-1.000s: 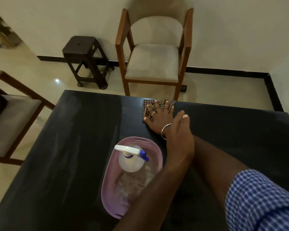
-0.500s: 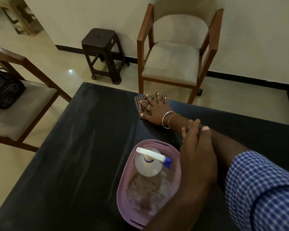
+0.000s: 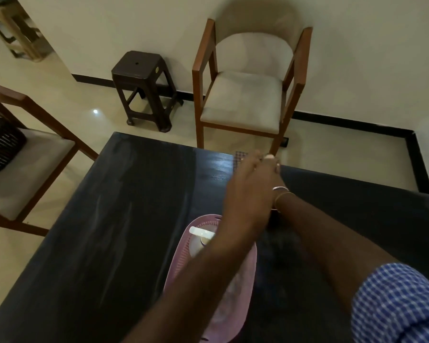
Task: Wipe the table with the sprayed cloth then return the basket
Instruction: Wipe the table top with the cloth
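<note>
Dark table, pink basket near me holding a spray bottle, checked cloth at the far edge, left hand outstretched, fingers apart, covering right hand, its grip impossible to tell

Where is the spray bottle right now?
Low in the middle of the head view, the spray bottle sits in the far end of the pink basket on the dark table, partly under the left forearm.
</note>
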